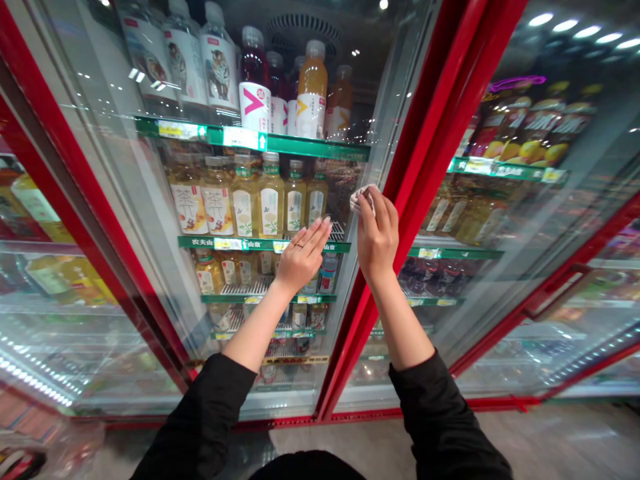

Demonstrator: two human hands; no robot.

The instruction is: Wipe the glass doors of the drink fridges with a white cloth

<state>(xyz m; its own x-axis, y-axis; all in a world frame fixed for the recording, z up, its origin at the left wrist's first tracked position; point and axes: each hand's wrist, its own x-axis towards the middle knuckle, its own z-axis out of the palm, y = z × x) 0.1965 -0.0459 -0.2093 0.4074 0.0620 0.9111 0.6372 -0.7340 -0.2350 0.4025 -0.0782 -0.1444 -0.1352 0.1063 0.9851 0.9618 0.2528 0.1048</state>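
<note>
Where head view shows right hand [379,233], grip is narrow, fingers bunched on white cloth [357,198], up by glass door [383,100] near its right edge, beside red frame [423,127]. Left hand [303,257]: grip wide, palm flat, nothing visible in it; in front of tea-bottle shelf [342,247], toward its right end, glass contact hard to tell. Cloth probably works better spread flat under fingers, pressure light, even, knuckles clear of frame.
</note>
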